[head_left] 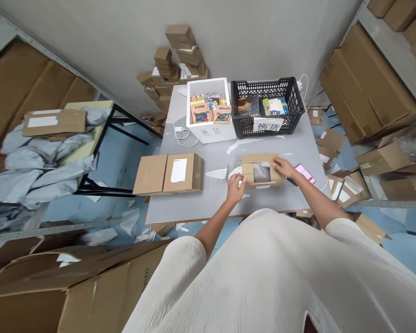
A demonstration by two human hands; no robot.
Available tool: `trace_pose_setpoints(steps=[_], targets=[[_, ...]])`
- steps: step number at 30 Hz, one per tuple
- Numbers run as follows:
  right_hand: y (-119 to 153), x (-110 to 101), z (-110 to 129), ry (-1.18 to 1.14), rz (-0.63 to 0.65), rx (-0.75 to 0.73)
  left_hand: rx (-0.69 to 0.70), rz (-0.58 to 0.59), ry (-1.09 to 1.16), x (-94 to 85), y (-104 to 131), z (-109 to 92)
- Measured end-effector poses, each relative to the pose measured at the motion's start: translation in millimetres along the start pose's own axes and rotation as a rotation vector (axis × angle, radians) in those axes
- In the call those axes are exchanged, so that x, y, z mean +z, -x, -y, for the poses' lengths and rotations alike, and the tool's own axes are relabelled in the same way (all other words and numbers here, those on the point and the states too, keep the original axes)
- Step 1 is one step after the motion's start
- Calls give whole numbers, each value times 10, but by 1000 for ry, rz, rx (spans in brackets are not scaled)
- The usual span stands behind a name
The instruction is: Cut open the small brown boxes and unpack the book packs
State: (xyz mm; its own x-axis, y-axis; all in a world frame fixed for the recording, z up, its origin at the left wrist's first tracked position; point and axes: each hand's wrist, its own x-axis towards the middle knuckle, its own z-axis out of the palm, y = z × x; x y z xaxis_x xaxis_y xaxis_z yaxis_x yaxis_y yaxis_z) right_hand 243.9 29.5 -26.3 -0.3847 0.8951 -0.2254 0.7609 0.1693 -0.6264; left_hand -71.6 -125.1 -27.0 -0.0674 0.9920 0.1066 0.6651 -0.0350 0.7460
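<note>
A small cardboard box (248,177) lies on the grey table with its top partly open. Greyish clear plastic wrap (262,172) shows through the opening. My left hand (235,188) is at the box's left end, fingers curled and pinched at its edge. At the right end, my right hand (283,167) grips a flap between thumb and fingers. A dark slim object, too hidden to name, shows beneath my right wrist. Close by on the right lies a phone (305,173) with a lit pink screen. Torn white paper (217,174) lies left of the box.
Two closed cardboard boxes (152,173) stand at the table's left. Behind are a white bin (217,132) and a black crate (241,125), both holding books. Grey parcels (34,159) cover a left-side bench. Opened cartons (343,187) and scraps litter the floor.
</note>
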Motion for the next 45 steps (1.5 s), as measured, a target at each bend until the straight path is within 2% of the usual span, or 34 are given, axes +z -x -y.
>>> trace_pose_setpoints(steps=[2, 7, 16, 19, 23, 28, 32, 34, 37, 42, 45], targets=[[10, 43, 23, 39, 15, -1, 26, 72, -8, -29, 55, -23], [72, 189, 132, 152, 41, 24, 126, 335, -147, -19, 119, -15], [149, 284, 268, 219, 19, 11, 328, 518, -305, 160, -237, -113], [154, 310, 289, 239, 17, 33, 330, 504, -335, 145, -204, -114], [143, 340, 295, 229, -9, 46, 301, 407, -354, 71, -91, -96], [134, 315, 285, 210, -15, 55, 172, 255, -356, -68, -3, -42], [143, 290, 260, 199, -6, 57, 48, 174, -346, -133, -20, 113], [145, 283, 240, 184, -11, 40, 20, 211, -336, -124, -93, 208], [140, 269, 217, 175, -14, 37, 43, 336, -291, -74, -304, 302], [134, 229, 213, 161, -16, 45, 91, 498, -312, 34, -748, 298], [173, 193, 202, 90, -28, 16, 107, 559, -316, 95, -903, 289]])
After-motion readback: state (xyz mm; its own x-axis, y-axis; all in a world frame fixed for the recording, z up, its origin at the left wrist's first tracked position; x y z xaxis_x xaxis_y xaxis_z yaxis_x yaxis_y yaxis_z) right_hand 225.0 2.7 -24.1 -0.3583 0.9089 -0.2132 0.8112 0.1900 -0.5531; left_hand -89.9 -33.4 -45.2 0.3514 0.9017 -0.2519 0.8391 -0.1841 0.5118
